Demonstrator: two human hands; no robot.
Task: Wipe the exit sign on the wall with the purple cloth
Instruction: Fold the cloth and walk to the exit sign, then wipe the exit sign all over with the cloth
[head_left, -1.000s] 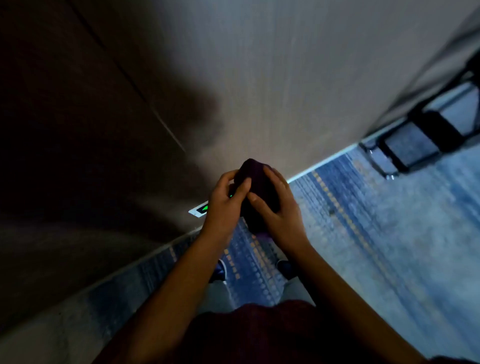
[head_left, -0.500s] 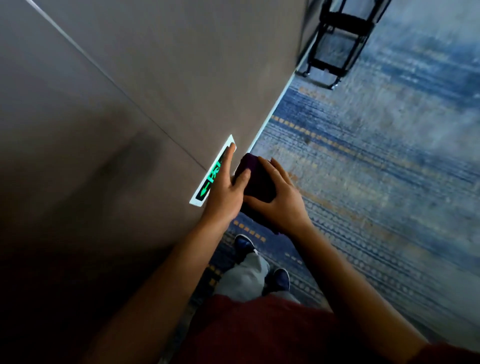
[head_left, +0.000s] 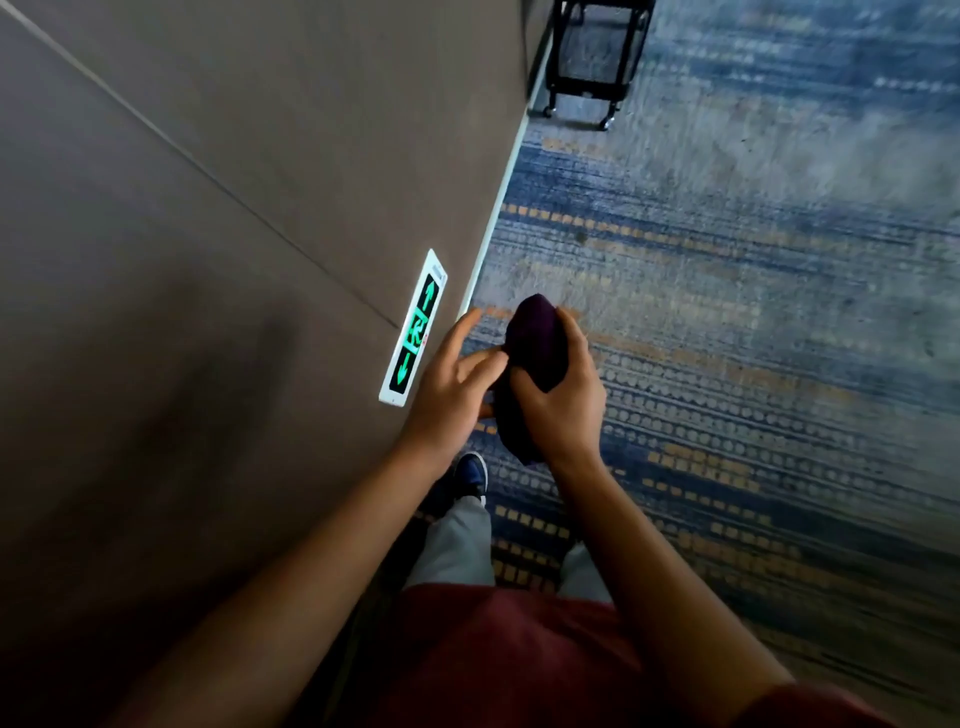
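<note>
The exit sign (head_left: 415, 332) is a narrow white-framed panel with glowing green arrows and a running figure, set low in the brown wall (head_left: 234, 208) just above the floor. A bunched dark purple cloth (head_left: 535, 345) hangs in front of me over the carpet, right of the sign. My right hand (head_left: 563, 400) is wrapped around the cloth. My left hand (head_left: 454, 384) sits between sign and cloth, fingers spread, with fingertips against the cloth's left side. Neither the cloth nor a hand touches the sign.
Blue and tan patterned carpet (head_left: 727, 338) covers the floor to the right. A black wheeled cart (head_left: 592, 57) stands against the wall farther ahead. My legs and a dark shoe (head_left: 470, 475) are below the hands, close to the wall.
The view has swung down and brightened, and the whole sign now shows. My left hand has come off the sign's edge and loosened from the cloth; my right hand keeps its grip.
</note>
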